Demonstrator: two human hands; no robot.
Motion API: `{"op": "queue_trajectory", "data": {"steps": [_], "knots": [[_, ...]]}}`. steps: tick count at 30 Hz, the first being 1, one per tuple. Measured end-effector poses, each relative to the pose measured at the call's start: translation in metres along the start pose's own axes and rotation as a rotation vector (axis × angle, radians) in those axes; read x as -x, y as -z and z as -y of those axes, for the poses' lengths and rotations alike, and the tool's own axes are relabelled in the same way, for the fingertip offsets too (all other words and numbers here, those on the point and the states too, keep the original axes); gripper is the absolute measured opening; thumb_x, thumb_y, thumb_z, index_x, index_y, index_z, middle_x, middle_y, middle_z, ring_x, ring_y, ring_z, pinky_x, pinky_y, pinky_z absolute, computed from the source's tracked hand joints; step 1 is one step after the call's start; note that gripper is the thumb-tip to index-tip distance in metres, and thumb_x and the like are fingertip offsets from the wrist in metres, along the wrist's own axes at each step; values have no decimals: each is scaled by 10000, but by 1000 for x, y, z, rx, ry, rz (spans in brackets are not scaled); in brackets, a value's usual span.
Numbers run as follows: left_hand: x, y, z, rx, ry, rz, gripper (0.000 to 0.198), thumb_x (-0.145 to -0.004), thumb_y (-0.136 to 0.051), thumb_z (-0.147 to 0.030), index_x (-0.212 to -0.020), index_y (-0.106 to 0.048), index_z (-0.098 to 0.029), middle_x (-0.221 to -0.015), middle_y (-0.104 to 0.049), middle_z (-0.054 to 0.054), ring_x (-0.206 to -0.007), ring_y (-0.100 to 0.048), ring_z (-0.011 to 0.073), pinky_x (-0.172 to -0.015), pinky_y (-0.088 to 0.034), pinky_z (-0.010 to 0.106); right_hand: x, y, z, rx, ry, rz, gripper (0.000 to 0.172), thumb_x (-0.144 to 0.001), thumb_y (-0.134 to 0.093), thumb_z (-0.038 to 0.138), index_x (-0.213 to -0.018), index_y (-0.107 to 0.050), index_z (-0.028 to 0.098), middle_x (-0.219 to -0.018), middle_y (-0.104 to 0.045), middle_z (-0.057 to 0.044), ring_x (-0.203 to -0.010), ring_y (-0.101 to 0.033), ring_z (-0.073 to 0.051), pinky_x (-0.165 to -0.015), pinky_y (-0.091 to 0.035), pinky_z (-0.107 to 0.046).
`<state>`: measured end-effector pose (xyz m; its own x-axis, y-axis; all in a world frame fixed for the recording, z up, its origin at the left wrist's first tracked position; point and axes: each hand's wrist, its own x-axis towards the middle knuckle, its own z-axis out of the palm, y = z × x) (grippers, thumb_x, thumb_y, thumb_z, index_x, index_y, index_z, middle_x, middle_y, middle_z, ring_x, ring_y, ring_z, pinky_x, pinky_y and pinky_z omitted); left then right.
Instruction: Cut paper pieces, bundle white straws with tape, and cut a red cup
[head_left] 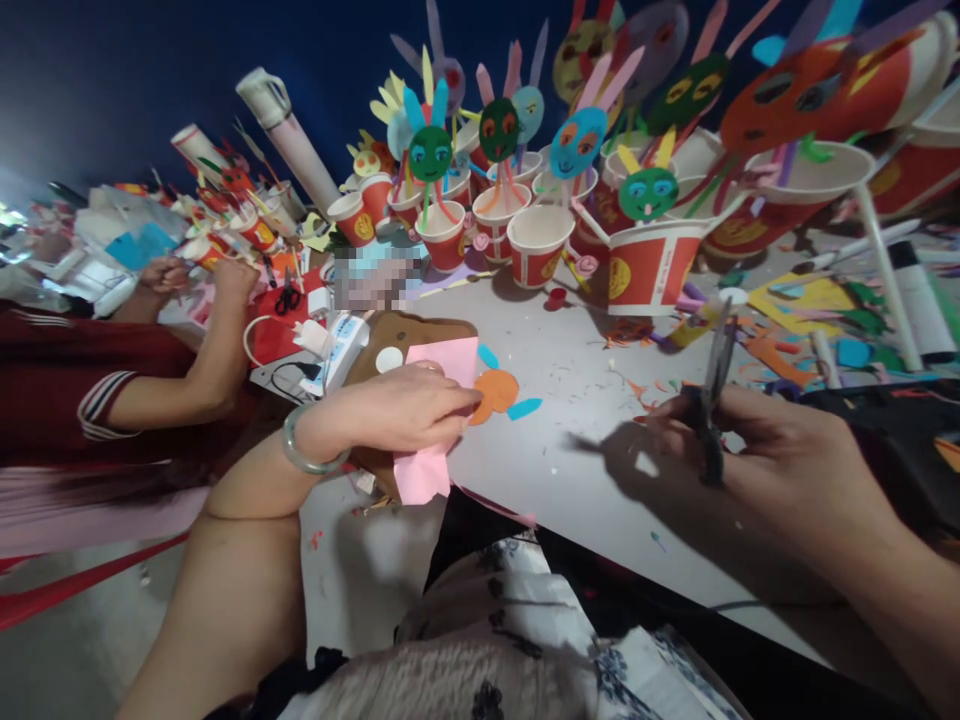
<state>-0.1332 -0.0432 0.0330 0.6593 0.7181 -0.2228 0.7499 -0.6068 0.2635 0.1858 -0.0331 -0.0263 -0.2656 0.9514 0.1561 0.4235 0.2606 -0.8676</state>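
On my left wrist, just behind my left hand [405,405], I wear a smooth round bangle [309,458]. It is pale grey-green, slightly see-through, and has a bright glint along its rim. It is a single thick hoop, plain and unmarked. My left forearm [247,560] is uncovered from the bangle to the near edge of the view. My right hand [757,455] and the forearm behind it are uncovered too, and look darker in the shadow at the right. Over my lap I wear a pale, whitish garment [517,640] printed with small blue-black flowers, its cloth in soft folds. Just beyond it is plain black cloth [480,530]; I cannot tell whether it is the same piece.
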Motion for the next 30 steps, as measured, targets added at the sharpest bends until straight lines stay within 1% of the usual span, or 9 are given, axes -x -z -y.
{"op": "queue_trajectory", "data": {"steps": [2, 5, 11, 14, 16, 19, 23, 25, 30], "knots": [[-7, -8, -7, -157, 6, 69, 299, -941, -391, -242, -1075, -640, -146, -731, -689, 52, -644, -587, 175, -742, -380, 344, 0, 0, -1, 7, 16, -5, 83, -688, -680, 310, -672, -688, 229, -602, -681, 0, -532, -609, -146, -489, -492, -237], [-11, -15, -10, -258, 29, 72, 350, -963, -346, -243, -1205, -572, -130, -715, -677, 46, -617, -567, 175, -712, -334, 349, 0, 0, -2, 14, 25, -8, 90, -694, -687, 317, -678, -693, 228, -589, -679, 5, -515, -604, -139, -470, -481, -224], [-5, -22, -7, -304, 2, 30, 329, -981, -329, -253, -1092, -613, -128, -734, -665, 58, -662, -564, 191, -689, -300, 361, 0, 0, 1, 24, 30, -11, 100, -683, -695, 328, -677, -700, 228, -584, -681, 5, -497, -598, -138, -458, -476, -225], [-1, -24, -5, -288, -13, 10, 304, -977, -345, -237, -1021, -631, -142, -754, -658, 55, -684, -559, 183, -710, -307, 364, -1, 0, 4, 33, 22, -21, 158, -687, -702, 370, -634, -680, 224, -566, -670, 1, -487, -584, -137, -451, -466, -228], [1, -26, -3, -283, -27, -3, 295, -975, -356, -230, -1020, -636, -152, -784, -660, 52, -712, -562, 179, -726, -312, 364, -2, -1, 7, 32, 12, -25, 203, -682, -712, 407, -612, -666, 222, -551, -665, -2, -478, -575, -137, -441, -460, -229], [2, -28, -2, -300, -65, -27, 316, -977, -363, -224, -1136, -629, -165, -822, -667, 49, -754, -572, 176, -736, -310, 364, -4, -1, 11, 27, 4, -32, 216, -676, -719, 421, -606, -663, 226, -536, -659, 0, -466, -564, -133, -430, -454, -224], [2, -31, -2, -374, -117, -51, 417, -987, -374, -253, -1376, -504, -177, -858, -671, 50, -777, -572, 179, -719, -296, 367, -4, -1, 10, 13, 10, -23, 168, -692, -690, 367, -593, -662, 235, -528, -648, 10, -470, -569, -127, -441, -463, -216], [1, -32, -3, -397, -118, -51, 436, -988, -386, -279, -1405, -481, -188, -846, -659, 42, -767, -562, 181, -711, -290, 371, -3, 0, 7, 20, 1, -10, 143, -692, -678, 342, -598, -664, 235, -551, -657, 8, -493, -588, -133, -456, -474, -219], [4, -32, 0, -396, -148, -55, 422, -990, -387, -280, -1381, -518, -191, -819, -630, 36, -762, -545, 174, -710, -287, 373, 2, 1, -5, 78, 16, -24, 101, -693, -697, 336, -675, -695, 237, -630, -682, 4, -554, -612, -143, -486, -478, -229]]}}
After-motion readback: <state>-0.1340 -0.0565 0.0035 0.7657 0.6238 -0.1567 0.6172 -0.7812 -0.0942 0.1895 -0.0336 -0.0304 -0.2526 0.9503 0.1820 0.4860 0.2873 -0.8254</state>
